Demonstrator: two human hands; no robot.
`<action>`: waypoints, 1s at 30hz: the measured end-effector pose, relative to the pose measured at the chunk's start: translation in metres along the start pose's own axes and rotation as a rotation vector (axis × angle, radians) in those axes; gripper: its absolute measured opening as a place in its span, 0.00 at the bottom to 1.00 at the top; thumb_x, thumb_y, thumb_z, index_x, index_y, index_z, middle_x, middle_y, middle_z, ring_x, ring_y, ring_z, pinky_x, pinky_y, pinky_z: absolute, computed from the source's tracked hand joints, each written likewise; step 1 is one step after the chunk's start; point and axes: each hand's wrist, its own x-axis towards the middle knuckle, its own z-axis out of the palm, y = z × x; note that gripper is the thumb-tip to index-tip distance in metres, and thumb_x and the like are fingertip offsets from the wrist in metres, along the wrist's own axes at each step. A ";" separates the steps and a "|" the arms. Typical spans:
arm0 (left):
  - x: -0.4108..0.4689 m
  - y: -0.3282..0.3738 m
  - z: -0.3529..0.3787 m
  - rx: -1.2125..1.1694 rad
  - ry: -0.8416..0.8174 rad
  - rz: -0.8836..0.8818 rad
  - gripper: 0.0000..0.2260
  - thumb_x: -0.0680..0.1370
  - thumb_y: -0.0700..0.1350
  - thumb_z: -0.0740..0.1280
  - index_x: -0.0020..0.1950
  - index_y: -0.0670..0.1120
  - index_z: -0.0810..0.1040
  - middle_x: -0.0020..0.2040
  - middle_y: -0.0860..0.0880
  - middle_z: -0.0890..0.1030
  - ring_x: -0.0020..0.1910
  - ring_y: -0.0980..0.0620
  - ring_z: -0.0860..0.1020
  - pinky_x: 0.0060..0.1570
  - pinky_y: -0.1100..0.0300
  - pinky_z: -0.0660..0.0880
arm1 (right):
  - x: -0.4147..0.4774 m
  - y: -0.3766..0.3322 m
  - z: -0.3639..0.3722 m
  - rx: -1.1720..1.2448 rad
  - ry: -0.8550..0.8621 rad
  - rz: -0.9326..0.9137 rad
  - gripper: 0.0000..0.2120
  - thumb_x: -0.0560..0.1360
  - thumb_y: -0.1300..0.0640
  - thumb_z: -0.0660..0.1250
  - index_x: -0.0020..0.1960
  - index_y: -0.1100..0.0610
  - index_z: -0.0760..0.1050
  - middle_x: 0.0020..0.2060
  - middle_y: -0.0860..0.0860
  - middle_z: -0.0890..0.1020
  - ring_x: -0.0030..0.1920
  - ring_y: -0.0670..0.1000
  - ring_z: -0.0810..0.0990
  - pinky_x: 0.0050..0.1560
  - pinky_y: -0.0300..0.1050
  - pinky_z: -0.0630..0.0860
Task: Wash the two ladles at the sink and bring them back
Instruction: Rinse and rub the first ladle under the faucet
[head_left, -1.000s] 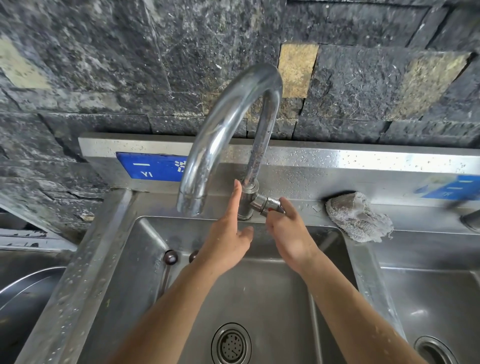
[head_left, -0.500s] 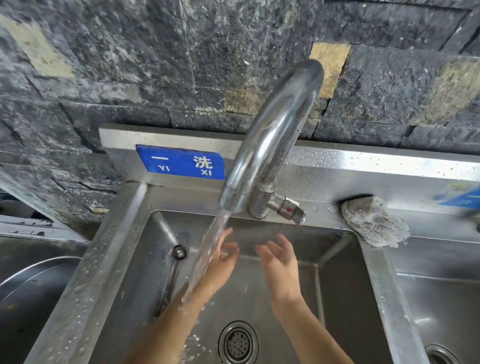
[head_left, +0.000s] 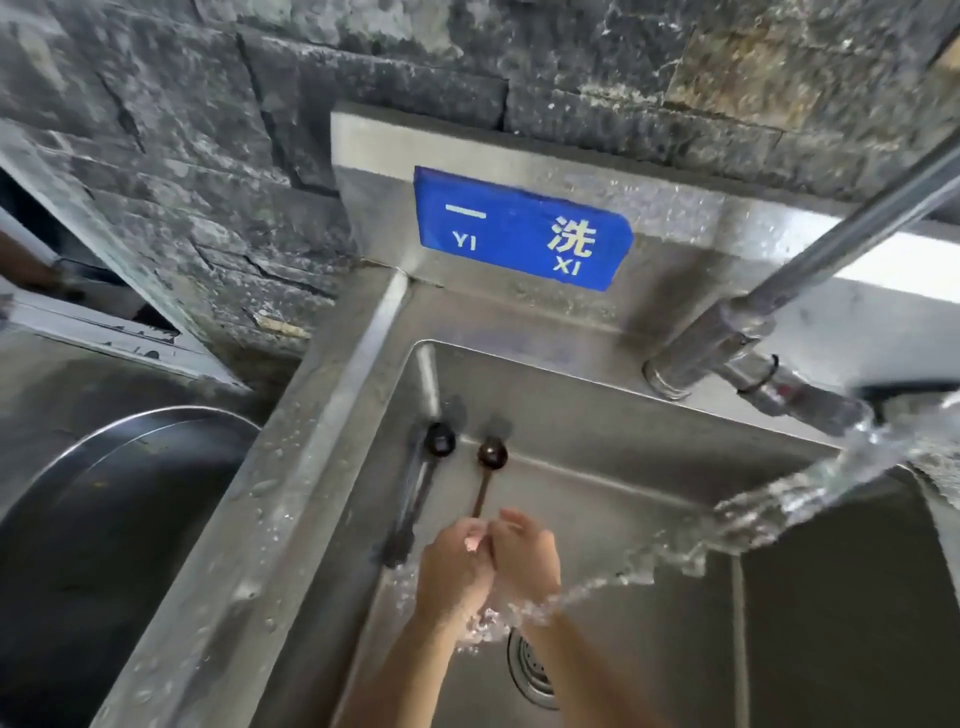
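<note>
The steel sink (head_left: 322, 467) fills the middle of the frame, its right side cut off. The faucet (head_left: 810, 260) leaves by the upper right edge, spout unseen, and its water stream (head_left: 753, 525) is blurred. At centre left the left ladle (head_left: 440, 441) and right ladle (head_left: 491, 456) lie against the basin wall. At lower centre my left hand (head_left: 454, 569) and right hand (head_left: 527, 558) press together under the water, fingers curled. The right ladle's handle vanishes behind them, and I cannot tell whether either grips it.
</note>
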 end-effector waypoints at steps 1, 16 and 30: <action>0.007 -0.005 0.000 0.037 0.028 0.003 0.10 0.81 0.41 0.63 0.57 0.42 0.82 0.54 0.40 0.85 0.59 0.40 0.81 0.57 0.54 0.74 | 0.007 0.005 0.008 -0.042 -0.008 0.001 0.17 0.79 0.58 0.65 0.67 0.59 0.78 0.58 0.58 0.84 0.59 0.58 0.83 0.62 0.53 0.79; 0.062 -0.060 0.010 -0.124 0.207 -0.052 0.13 0.81 0.41 0.62 0.64 0.43 0.79 0.60 0.44 0.84 0.61 0.45 0.80 0.56 0.60 0.74 | 0.064 0.028 0.066 -0.089 0.263 0.050 0.15 0.75 0.55 0.70 0.61 0.54 0.80 0.44 0.47 0.82 0.56 0.53 0.82 0.63 0.49 0.78; 0.059 -0.060 0.001 -0.223 0.130 -0.115 0.14 0.80 0.41 0.63 0.64 0.43 0.80 0.59 0.44 0.84 0.60 0.46 0.80 0.62 0.54 0.75 | 0.057 0.027 0.073 0.036 0.229 0.060 0.13 0.77 0.57 0.70 0.60 0.55 0.83 0.51 0.51 0.87 0.54 0.52 0.84 0.62 0.52 0.80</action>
